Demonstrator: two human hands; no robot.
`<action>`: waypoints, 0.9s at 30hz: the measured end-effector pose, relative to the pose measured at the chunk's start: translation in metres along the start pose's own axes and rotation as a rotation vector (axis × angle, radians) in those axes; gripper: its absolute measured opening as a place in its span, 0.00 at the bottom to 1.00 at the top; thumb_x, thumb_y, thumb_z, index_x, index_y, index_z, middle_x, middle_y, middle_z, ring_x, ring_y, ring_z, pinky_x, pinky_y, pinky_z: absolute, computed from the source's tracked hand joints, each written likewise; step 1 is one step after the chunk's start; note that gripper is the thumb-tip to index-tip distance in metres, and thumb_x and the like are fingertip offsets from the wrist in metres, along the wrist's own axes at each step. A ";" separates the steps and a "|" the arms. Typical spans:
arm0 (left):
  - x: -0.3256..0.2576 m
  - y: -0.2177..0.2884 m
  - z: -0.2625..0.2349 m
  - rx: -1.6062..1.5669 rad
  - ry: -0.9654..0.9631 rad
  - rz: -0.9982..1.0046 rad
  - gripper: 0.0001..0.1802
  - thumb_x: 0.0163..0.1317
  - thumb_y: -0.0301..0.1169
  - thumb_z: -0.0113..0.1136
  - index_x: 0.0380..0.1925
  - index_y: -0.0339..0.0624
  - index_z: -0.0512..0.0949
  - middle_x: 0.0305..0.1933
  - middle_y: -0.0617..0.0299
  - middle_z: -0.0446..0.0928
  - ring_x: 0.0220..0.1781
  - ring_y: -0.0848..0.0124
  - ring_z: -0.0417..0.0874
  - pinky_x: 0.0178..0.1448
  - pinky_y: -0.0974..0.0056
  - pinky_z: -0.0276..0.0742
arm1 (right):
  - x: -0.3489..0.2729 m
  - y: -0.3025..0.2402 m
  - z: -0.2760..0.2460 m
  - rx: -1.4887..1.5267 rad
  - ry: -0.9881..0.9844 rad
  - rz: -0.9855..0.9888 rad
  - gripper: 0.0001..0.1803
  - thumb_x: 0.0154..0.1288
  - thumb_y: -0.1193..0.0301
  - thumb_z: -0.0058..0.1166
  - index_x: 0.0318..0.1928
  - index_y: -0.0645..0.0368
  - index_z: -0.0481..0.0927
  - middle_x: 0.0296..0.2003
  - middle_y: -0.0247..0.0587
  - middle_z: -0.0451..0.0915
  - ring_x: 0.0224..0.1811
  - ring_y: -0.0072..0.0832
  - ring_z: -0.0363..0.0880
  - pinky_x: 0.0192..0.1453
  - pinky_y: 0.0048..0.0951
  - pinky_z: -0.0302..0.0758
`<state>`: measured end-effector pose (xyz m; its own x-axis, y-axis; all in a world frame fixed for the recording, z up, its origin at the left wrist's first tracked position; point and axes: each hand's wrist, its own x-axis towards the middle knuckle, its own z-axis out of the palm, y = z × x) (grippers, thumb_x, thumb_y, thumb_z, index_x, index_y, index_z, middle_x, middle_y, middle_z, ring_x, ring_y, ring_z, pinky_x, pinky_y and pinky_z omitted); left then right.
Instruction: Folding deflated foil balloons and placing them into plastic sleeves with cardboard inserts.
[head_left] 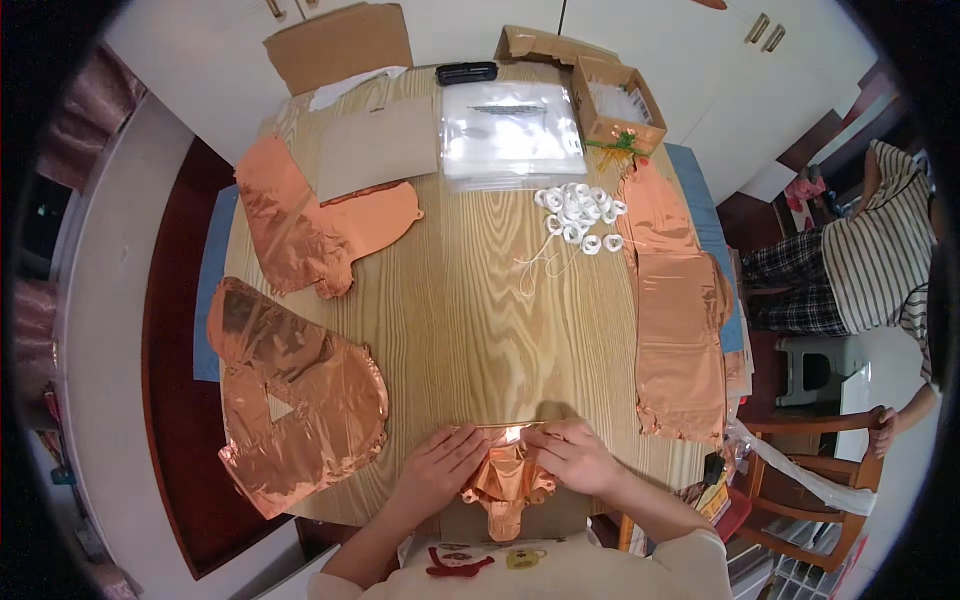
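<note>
At the near edge of the table, a copper-coloured foil balloon (507, 475) lies flat and creased, its lower part hanging over the edge. My left hand (447, 465) is closed on its left side, fingers together along the folded top edge. On the other side, my right hand (572, 455) pinches the same edge between thumb and fingers. The undersides of both grips are hidden. Left of my hands lies a flat letter-shaped foil balloon (310, 395) with a triangular hole. Another flat foil balloon (320, 225) rests farther back on the left.
Stacked flat foil balloons (680, 340) line the right side. White ribbon rolls (580, 212) sit behind the middle, near clear plastic bags (513, 135), a grey-brown sheet (375, 150) and a cardboard box (620, 100). At right, a person (870, 250) touches a wooden chair (820, 480).
</note>
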<state>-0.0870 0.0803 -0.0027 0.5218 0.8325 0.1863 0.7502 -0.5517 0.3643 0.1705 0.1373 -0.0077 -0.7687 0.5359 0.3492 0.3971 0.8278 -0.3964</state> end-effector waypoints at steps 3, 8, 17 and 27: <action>0.000 0.001 -0.001 0.000 -0.003 0.003 0.20 0.55 0.29 0.54 0.50 0.39 0.79 0.55 0.56 0.80 0.61 0.64 0.78 0.68 0.57 0.70 | 0.007 -0.001 -0.007 -0.048 0.004 -0.021 0.07 0.51 0.72 0.58 0.32 0.58 0.80 0.47 0.36 0.82 0.50 0.32 0.80 0.53 0.34 0.78; -0.003 0.003 -0.002 0.012 -0.020 0.006 0.21 0.55 0.29 0.54 0.50 0.38 0.79 0.56 0.55 0.79 0.62 0.63 0.77 0.69 0.57 0.69 | 0.004 -0.002 -0.003 -0.053 0.000 -0.021 0.07 0.51 0.73 0.60 0.33 0.59 0.80 0.47 0.38 0.82 0.52 0.31 0.80 0.54 0.33 0.79; -0.006 0.004 -0.011 0.039 -0.131 0.040 0.23 0.53 0.29 0.57 0.52 0.38 0.78 0.57 0.53 0.78 0.64 0.62 0.76 0.71 0.55 0.67 | -0.006 -0.006 -0.005 -0.043 -0.078 0.006 0.07 0.53 0.73 0.57 0.34 0.59 0.80 0.53 0.40 0.80 0.59 0.32 0.77 0.65 0.35 0.75; 0.014 0.003 -0.047 -0.400 -0.249 -0.103 0.37 0.56 0.41 0.61 0.63 0.35 0.67 0.65 0.48 0.71 0.69 0.57 0.69 0.73 0.53 0.61 | -0.009 -0.001 -0.006 0.013 -0.097 0.017 0.12 0.54 0.73 0.55 0.40 0.60 0.80 0.55 0.42 0.79 0.60 0.33 0.77 0.66 0.35 0.74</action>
<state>-0.0966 0.0927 0.0440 0.5711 0.8174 -0.0756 0.6136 -0.3639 0.7008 0.1797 0.1331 -0.0057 -0.8074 0.5303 0.2585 0.4042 0.8164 -0.4124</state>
